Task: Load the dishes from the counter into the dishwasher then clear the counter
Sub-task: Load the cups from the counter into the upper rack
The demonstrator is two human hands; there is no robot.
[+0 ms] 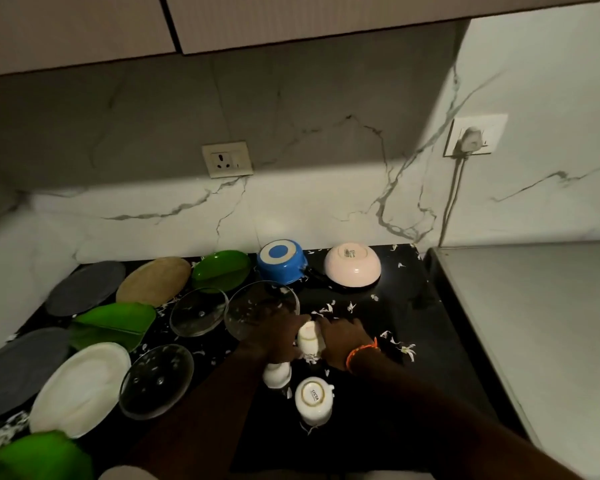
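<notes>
Almost nothing is looking loaded yet: the black worktop point(388, 306) is still carrying nearly the whole pile, and no dishwasher is showing from where the head camera is looking.

Both hands are meeting around one small white cup point(308, 337) in the middle of the worktop. The left hand point(274, 337) is coming at it from the left with its fingers curling against the cup's side; the right hand point(340, 339), with an orange band at the wrist, is closing on it from the other side. Whether the cup is already lifting off the surface I cannot tell. A second white cup point(276, 375) is sitting just below the left hand, and a third cup point(314, 400), turned upside down, is standing nearer to me.

Waiting along the back are an upturned blue pot point(282, 261) and an upturned pink bowl point(352, 269). To the left, three glass bowls point(199, 311), green leaf-shaped plates point(116, 325), two grey plates point(85, 287), a tan plate point(153, 280) and a white plate point(80, 388) are lying close together, some overlapping.

White scraps point(400, 348) are scattered over the dark surface, so the clearing part is also waiting. I would judge the job to be at its very start, with this cup among the first things being picked up.
</notes>
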